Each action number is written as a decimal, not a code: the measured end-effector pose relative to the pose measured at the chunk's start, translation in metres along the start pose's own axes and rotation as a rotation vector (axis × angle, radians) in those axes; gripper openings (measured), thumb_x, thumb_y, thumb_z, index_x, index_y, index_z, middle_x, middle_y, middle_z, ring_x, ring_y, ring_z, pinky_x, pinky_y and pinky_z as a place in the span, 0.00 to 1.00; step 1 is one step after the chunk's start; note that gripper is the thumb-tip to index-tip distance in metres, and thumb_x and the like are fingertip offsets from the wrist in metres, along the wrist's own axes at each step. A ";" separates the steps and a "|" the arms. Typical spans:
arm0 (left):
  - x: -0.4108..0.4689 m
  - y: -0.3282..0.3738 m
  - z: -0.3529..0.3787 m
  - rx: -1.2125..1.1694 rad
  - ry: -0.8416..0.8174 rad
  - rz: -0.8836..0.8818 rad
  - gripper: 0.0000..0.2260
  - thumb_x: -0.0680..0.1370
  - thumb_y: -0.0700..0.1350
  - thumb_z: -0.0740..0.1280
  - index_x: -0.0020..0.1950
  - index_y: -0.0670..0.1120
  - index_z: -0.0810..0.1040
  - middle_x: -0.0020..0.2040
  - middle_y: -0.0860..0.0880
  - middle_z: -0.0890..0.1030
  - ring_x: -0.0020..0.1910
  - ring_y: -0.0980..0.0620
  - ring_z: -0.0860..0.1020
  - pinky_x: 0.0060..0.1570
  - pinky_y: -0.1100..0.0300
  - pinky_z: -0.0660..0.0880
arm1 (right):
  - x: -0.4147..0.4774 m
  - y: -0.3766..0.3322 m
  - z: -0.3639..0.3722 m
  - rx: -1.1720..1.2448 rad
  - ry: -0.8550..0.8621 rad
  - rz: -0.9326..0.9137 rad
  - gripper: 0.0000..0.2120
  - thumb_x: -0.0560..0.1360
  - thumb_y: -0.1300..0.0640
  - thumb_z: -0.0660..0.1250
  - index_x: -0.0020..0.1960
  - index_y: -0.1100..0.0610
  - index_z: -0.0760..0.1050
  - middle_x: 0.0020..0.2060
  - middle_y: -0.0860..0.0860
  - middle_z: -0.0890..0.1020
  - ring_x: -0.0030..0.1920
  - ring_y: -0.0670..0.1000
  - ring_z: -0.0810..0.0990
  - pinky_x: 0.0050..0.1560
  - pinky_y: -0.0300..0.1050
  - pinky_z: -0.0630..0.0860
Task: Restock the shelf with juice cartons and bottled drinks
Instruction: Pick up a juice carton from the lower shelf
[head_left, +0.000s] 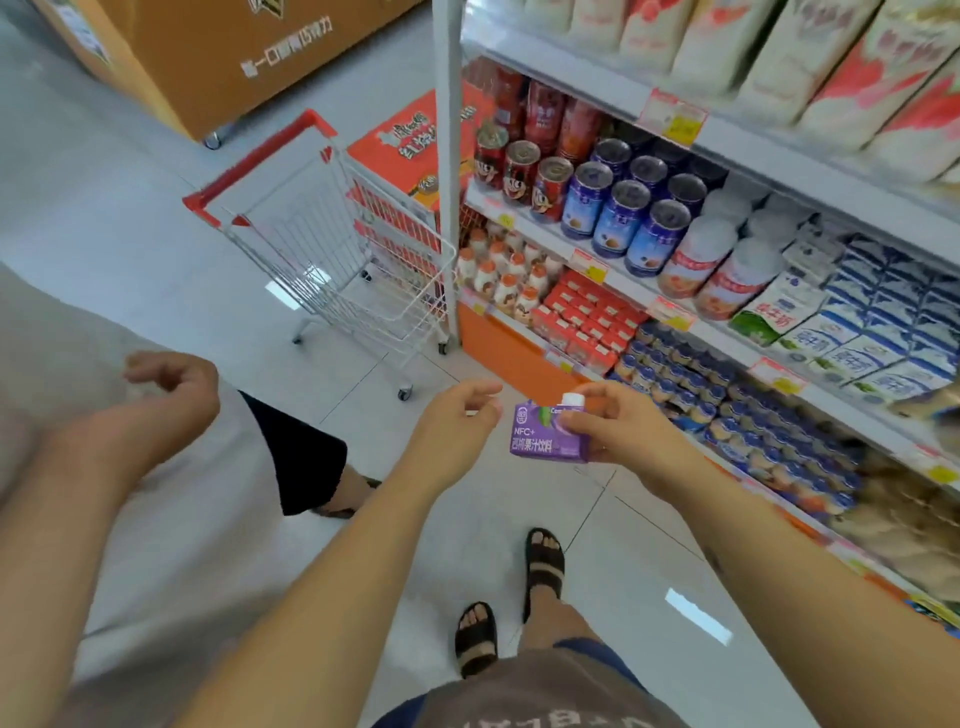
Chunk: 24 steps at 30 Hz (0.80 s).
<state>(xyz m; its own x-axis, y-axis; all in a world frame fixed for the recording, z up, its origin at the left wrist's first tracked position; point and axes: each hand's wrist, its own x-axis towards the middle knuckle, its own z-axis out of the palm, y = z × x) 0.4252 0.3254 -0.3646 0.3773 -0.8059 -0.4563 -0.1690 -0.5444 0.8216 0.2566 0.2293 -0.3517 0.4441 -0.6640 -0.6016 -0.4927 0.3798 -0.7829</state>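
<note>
Right hand (623, 431) is pinching the purple juice carton (548, 434) by one end, just in front of the shelf (571, 78). Left hand (457, 415) is hovering beside it, loosely curled and empty. Such a one-ended pinch is risking a drop.

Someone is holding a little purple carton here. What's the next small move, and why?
Probably carry the purple carton right, toward the shelf: the right hand grips it over the floor, short of the shelf, and the left hand beside it holds nothing.
</note>
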 end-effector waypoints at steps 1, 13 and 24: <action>0.007 0.002 -0.004 -0.004 0.005 0.000 0.12 0.81 0.46 0.62 0.64 0.51 0.75 0.59 0.51 0.78 0.58 0.54 0.77 0.53 0.61 0.69 | 0.009 -0.006 0.000 0.009 0.002 -0.006 0.13 0.74 0.58 0.71 0.57 0.53 0.72 0.52 0.56 0.80 0.48 0.52 0.83 0.47 0.49 0.82; 0.130 0.046 -0.041 -0.025 0.131 -0.075 0.12 0.81 0.49 0.62 0.64 0.51 0.75 0.59 0.50 0.78 0.57 0.53 0.77 0.46 0.63 0.70 | 0.145 -0.094 -0.018 -0.088 -0.090 -0.047 0.14 0.75 0.60 0.70 0.57 0.54 0.71 0.51 0.54 0.78 0.48 0.51 0.81 0.42 0.45 0.80; 0.219 0.063 -0.109 -0.123 0.354 -0.165 0.11 0.80 0.46 0.63 0.62 0.49 0.77 0.53 0.51 0.79 0.55 0.52 0.78 0.49 0.61 0.69 | 0.264 -0.182 0.006 -0.283 -0.197 -0.090 0.17 0.75 0.60 0.69 0.62 0.52 0.72 0.57 0.56 0.78 0.53 0.55 0.81 0.50 0.55 0.81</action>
<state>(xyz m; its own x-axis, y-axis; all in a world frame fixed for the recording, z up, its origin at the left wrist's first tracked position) 0.5970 0.1399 -0.3757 0.6840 -0.5684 -0.4572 0.0221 -0.6103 0.7919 0.4681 -0.0110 -0.3686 0.6177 -0.5392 -0.5725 -0.6203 0.1134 -0.7761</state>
